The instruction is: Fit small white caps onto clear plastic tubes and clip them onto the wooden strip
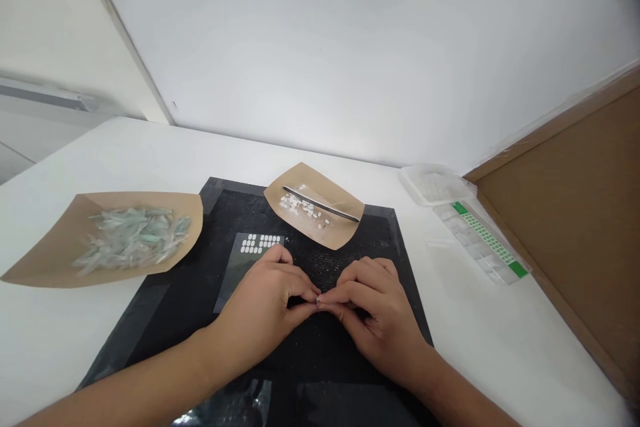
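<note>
My left hand [273, 290] and my right hand [375, 303] meet fingertip to fingertip above a black mat [320, 353]. Both pinch the same tiny whitish piece [318, 301], mostly covered by the fingers, so its kind is unclear. Partly behind my left hand lies a dark card [233, 273] bearing rows of small white oval pieces [260, 243]. Beyond the hands, a brown paper tray [340, 237] holds scattered small white bits [303, 205] and a thin black stick-like tool [320, 203].
On the left, a larger brown paper tray [50, 247] contains a heap of clear and greenish plastic slivers [135, 237]. To the right are a translucent lid-like container [433, 183] and a clear compartment box [480, 240] with a green-and-white label strip. A brown panel [575, 200] borders the white table [480, 347].
</note>
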Demonstrator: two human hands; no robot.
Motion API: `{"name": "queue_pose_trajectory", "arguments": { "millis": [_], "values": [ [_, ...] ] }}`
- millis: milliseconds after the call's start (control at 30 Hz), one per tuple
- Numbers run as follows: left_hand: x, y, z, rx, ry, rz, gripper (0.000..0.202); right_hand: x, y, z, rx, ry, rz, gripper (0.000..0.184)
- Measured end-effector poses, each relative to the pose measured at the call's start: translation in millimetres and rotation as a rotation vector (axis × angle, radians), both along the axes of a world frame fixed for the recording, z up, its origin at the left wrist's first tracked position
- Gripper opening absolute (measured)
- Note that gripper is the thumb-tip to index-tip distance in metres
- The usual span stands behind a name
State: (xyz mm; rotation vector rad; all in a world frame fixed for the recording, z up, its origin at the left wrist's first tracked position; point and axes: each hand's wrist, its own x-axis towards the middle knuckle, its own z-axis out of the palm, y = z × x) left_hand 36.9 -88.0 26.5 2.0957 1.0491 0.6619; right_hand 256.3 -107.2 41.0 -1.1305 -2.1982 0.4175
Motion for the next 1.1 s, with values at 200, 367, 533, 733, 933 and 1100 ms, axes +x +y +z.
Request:
{"name": "queue_pose_trajectory", "arguments": {
  "millis": [200,367,533,733,933,1100],
  "values": [
    [0,0,2.2,0.007,0.004,-0.002,0.011,0,0,-0.2,-0.017,-0.027,0.01,0.008],
    [0,1,1.3,-0.004,0.005,-0.005,0.011,0,1,0.7,-0.025,-0.041,0.012,0.008],
    [0,0,0.9,-0.032,0.005,-0.005,0.011,-1,1,4.1,-0.049,-0.046,0.016,0.008],
    [1,0,3.2,-0.072,0.009,0.005,0.013,-1,5,7.2,-0.076,-0.096,0.024,0.009],
    [1,0,4.2,-0.083,0.003,0.003,0.013,2,7,7.5,-0.018,-0.151,0.067,0.009],
    [0,0,4.2,-0.096,-0.01,0.008,0.012,0,4,12.1,0.086,-0.178,0.086,0.016]
  ]
}}
